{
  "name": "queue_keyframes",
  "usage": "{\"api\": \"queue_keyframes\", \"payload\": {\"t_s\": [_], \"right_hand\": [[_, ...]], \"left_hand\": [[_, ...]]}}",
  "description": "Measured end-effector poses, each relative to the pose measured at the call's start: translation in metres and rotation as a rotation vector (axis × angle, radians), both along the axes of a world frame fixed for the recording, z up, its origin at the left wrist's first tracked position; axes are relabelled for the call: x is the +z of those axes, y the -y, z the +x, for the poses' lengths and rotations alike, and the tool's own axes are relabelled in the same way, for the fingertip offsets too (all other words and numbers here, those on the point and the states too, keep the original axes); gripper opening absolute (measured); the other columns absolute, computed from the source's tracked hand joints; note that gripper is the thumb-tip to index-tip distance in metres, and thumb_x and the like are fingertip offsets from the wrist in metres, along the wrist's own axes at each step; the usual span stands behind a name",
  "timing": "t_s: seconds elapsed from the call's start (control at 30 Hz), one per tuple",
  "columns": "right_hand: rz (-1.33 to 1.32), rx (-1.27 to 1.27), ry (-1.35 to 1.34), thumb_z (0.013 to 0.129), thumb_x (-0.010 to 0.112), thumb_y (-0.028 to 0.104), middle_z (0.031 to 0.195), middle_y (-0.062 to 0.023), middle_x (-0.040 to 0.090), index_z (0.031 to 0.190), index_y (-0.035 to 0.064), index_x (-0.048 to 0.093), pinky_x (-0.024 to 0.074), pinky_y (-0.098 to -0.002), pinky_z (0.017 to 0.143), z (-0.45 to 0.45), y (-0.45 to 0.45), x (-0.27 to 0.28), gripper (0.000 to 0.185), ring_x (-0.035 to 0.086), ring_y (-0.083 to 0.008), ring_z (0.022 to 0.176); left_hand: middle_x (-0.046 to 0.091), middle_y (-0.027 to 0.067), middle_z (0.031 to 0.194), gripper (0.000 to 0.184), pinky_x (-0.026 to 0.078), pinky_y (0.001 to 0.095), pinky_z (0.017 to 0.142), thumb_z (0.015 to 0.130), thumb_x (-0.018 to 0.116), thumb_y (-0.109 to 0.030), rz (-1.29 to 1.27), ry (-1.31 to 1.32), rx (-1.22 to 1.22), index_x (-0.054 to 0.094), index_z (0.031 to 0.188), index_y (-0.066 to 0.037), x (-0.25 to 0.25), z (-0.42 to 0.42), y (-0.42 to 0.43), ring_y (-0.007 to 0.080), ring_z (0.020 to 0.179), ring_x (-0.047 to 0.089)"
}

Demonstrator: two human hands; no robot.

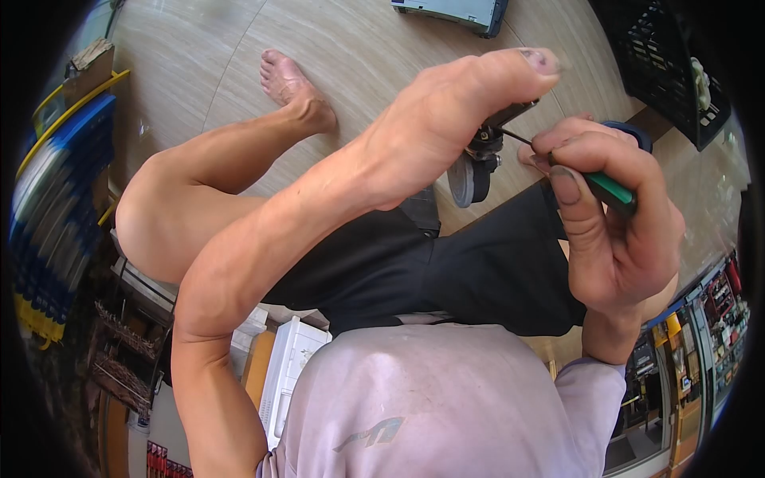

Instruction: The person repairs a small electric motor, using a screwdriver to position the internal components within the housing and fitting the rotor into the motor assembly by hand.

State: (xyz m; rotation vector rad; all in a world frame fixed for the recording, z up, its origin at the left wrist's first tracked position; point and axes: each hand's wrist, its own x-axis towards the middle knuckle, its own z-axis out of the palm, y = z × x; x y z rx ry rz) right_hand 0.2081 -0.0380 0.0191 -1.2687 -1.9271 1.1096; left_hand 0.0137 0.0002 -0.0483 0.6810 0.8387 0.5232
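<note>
The right hand (621,215) grasps a green-handled tool (610,191) between thumb and curled fingers, its thin shaft reaching to the dark part (514,114) beneath the thumb of the left hand (434,119), in front of the torso. The left hand seems to pinch that part (its other fingers are mostly hidden, so I cannot tell how firmly). A loose pinch or off-line push could make the shaft skid into the nearby thumb.
</note>
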Motion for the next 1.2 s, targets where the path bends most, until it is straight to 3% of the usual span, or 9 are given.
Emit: {"api": "queue_keyframes", "payload": {"t_s": [0.37, 0.47, 0.67, 0.77, 0.87, 0.9, 0.97, 1.07, 1.2], "right_hand": [[-0.045, -0.042, 0.053, 0.101, 0.060, -0.002, 0.106, -0.0215, 0.069, 0.113, -0.0105, 0.059, 0.0582, -0.0327, 0.086, 0.000, 0.000, 0.005, 0.014, 0.069, -0.0225, 0.094], [-0.047, -0.029, 0.056, 0.101, 0.060, -0.002, 0.107, -0.0218, 0.068, 0.113, -0.0104, 0.059, 0.0582, -0.0325, 0.087, 0.000, -0.001, 0.004, 0.014, 0.069, -0.0227, 0.094], [-0.075, -0.133, -0.207, 0.105, 0.051, 0.005, 0.109, -0.0220, 0.066, 0.122, -0.0096, 0.057, 0.0580, -0.0367, 0.090, 0.017, -0.008, 0.000, 0.023, 0.069, -0.0274, 0.100], [-0.106, -0.437, -0.398, 0.106, 0.043, 0.011, 0.104, -0.0178, 0.062, 0.131, -0.0089, 0.055, 0.0564, -0.0352, 0.086, 0.026, -0.019, 0.001, 0.034, 0.066, -0.0255, 0.095], [-0.325, -0.272, -0.500, 0.103, 0.045, 0.011, 0.098, -0.0119, 0.058, 0.133, -0.0073, 0.056, 0.0512, -0.0279, 0.072, 0.039, -0.027, -0.001, 0.037, 0.058, -0.0147, 0.077], [-0.333, -0.376, -0.331, 0.100, 0.048, 0.010, 0.096, -0.0060, 0.054, 0.131, -0.0066, 0.059, 0.0417, -0.0245, 0.059, 0.021, -0.022, 0.003, 0.037, 0.047, -0.0084, 0.066], [-0.295, -0.303, -0.201, 0.100, 0.060, 0.018, 0.101, -0.0017, 0.059, 0.132, -0.0019, 0.061, 0.0415, -0.0225, 0.057, 0.008, -0.013, -0.003, 0.038, 0.049, -0.0043, 0.068], [-0.042, -0.268, -0.017, 0.096, 0.074, 0.036, 0.094, -0.0105, 0.071, 0.121, 0.0006, 0.066, 0.0529, -0.0280, 0.072, -0.019, -0.007, -0.007, 0.044, 0.065, -0.0138, 0.080], [-0.105, -0.218, -0.086, 0.088, 0.083, 0.041, 0.081, -0.0069, 0.069, 0.103, 0.0004, 0.072, 0.0499, -0.0285, 0.063, -0.016, -0.007, -0.005, 0.044, 0.061, -0.0101, 0.069]], "left_hand": [[0.066, 0.0103, 0.120, 0.067, 0.043, 0.0322, 0.103, 0.097, 0.056, -0.057, 0.026, 0.024, -0.107, 0.067, 0.123, 0.004, -0.001, -0.002, -0.006, 0.0171, 0.115, 0.058], [0.064, 0.0097, 0.121, 0.069, 0.040, 0.0312, 0.106, 0.097, 0.056, -0.058, -0.019, 0.056, 0.037, 0.065, 0.126, 0.004, -0.005, 0.006, 0.001, 0.0166, 0.116, 0.056], [0.060, 0.0094, 0.129, 0.077, 0.034, 0.0300, 0.110, 0.098, 0.052, -0.065, -0.191, -0.002, -0.134, 0.061, 0.136, 0.001, -0.002, 0.000, -0.004, 0.0168, 0.122, 0.050], [0.060, 0.0086, 0.131, 0.081, 0.033, 0.0313, 0.111, 0.099, 0.048, -0.071, -0.089, -0.012, 0.033, 0.060, 0.138, -0.001, 0.006, 0.004, 0.000, 0.0173, 0.124, 0.050], [0.066, -0.0026, 0.096, 0.052, 0.049, 0.0259, 0.069, 0.102, 0.055, -0.060, -0.125, 0.083, 0.088, 0.066, 0.115, -0.010, -0.014, 0.004, -0.001, 0.0074, 0.079, 0.059], [0.064, 0.0009, 0.107, 0.061, 0.045, 0.0276, 0.082, 0.102, 0.051, -0.063, -0.044, 0.042, 0.041, 0.064, 0.124, -0.008, -0.009, 0.004, -0.001, 0.0105, 0.093, 0.057], [0.061, 0.0079, 0.129, 0.078, 0.035, 0.0309, 0.109, 0.103, 0.042, -0.069, 0.119, -0.044, -0.044, 0.059, 0.140, -0.003, 0.005, 0.003, 0.001, 0.0168, 0.121, 0.052], [0.062, 0.0107, 0.125, 0.072, 0.039, 0.0306, 0.105, 0.107, 0.037, -0.063, 0.187, -0.098, -0.079, 0.059, 0.136, -0.001, 0.028, -0.001, 0.003, 0.0172, 0.116, 0.054], [0.061, 0.0171, 0.131, 0.070, 0.042, 0.0343, 0.103, 0.107, 0.040, -0.059, 0.179, -0.199, -0.257, 0.049, 0.143, 0.001, 0.044, -0.006, -0.005, 0.0205, 0.116, 0.056]]}}
